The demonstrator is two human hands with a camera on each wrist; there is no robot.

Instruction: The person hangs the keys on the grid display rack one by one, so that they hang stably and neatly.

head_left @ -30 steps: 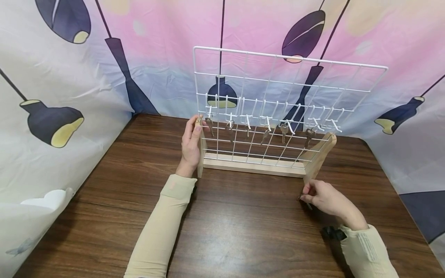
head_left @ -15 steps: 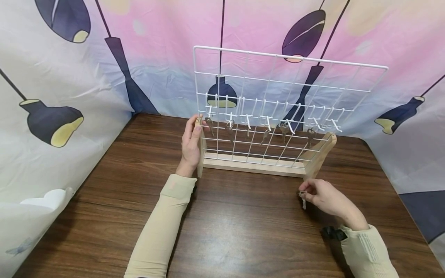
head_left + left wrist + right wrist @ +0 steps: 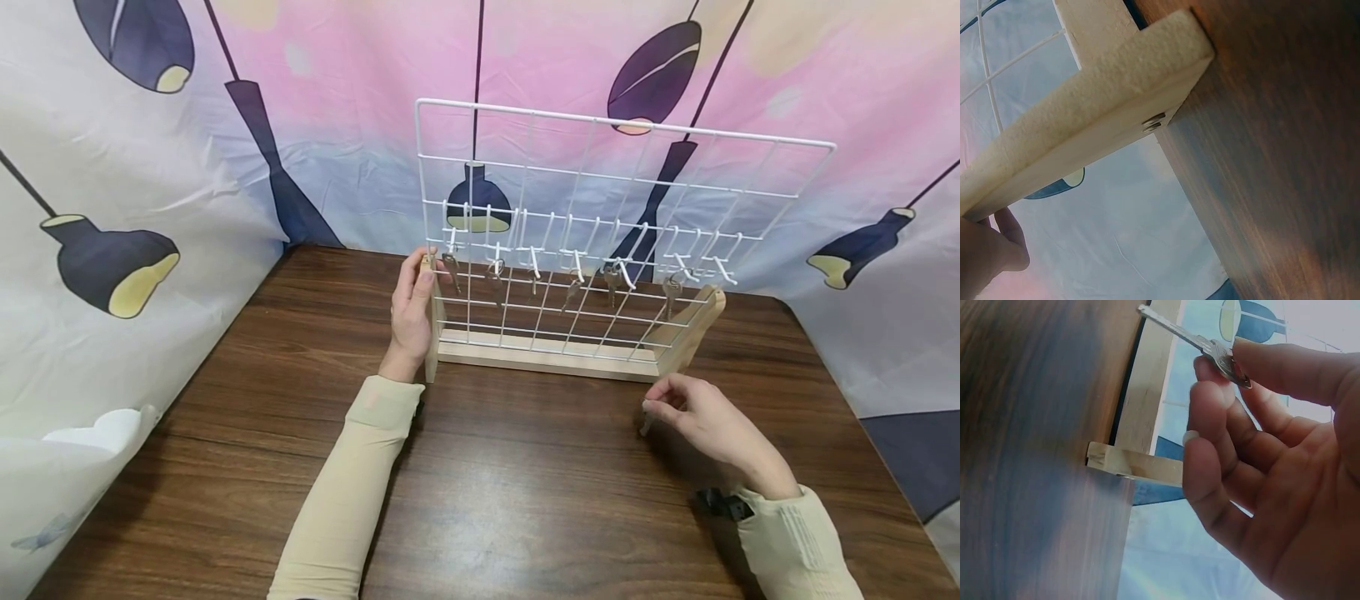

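A white wire grid rack [image 3: 626,124] stands on wooden supports, with several hooks along its middle. Around the rack's left wooden upright [image 3: 431,358], my left hand [image 3: 410,321] keeps its grip; the left wrist view shows that upright [image 3: 1085,119] close up, with fingers [image 3: 1013,231] at its edge. My right hand [image 3: 705,421] pinches a small silver key [image 3: 1191,339] between thumb and fingertips, its blade pointing away from the palm. That hand is in front of the right wooden upright [image 3: 692,333], over the table. More keys [image 3: 672,292] hang from the hooks.
A pale wooden bar [image 3: 547,358] joins the uprights at the bottom. The dark wood-grain table [image 3: 487,500] extends in front of the rack. Behind it hangs a cloth [image 3: 360,108] printed with lamps.
My right hand has risen slightly towards the rack, turning the key in its fingers. The rightmost hanging key has swayed a little. My left hand stays on the upright.
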